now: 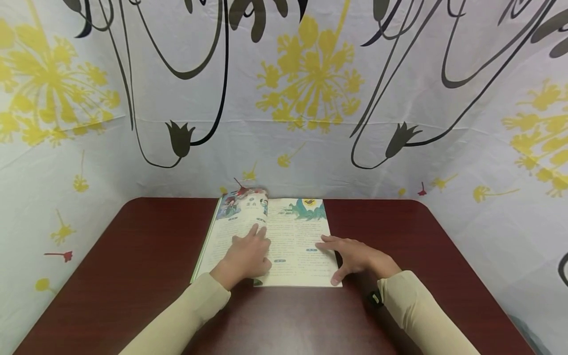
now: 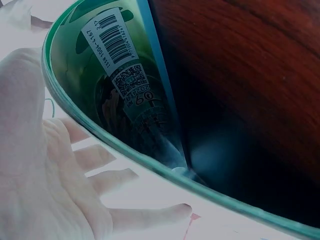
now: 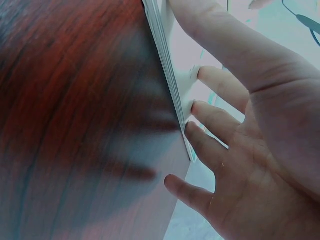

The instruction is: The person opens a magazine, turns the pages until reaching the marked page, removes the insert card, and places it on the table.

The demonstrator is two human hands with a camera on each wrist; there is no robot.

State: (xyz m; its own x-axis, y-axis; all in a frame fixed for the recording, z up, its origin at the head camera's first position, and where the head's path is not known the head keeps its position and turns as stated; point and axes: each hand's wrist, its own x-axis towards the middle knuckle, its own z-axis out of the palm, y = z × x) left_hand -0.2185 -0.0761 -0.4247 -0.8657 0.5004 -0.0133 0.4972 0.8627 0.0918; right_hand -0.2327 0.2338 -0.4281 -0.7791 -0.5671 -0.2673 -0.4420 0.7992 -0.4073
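An open magazine with printed text and coloured pictures lies at the far side of the table. My left hand rests on its left page beside the fold, fingers pointing away from me. In the left wrist view, the green cover with a barcode label curves up off the table under that left side. My right hand is spread at the right page's outer edge, thumb at the near corner and fingertips over the page. The right wrist view shows the fingers extended along the stacked page edges.
The dark red-brown wooden table extends to both sides and in front of the magazine. A white cloth with yellow flowers and dark stems hangs behind and around it. A dark band sits at my right wrist.
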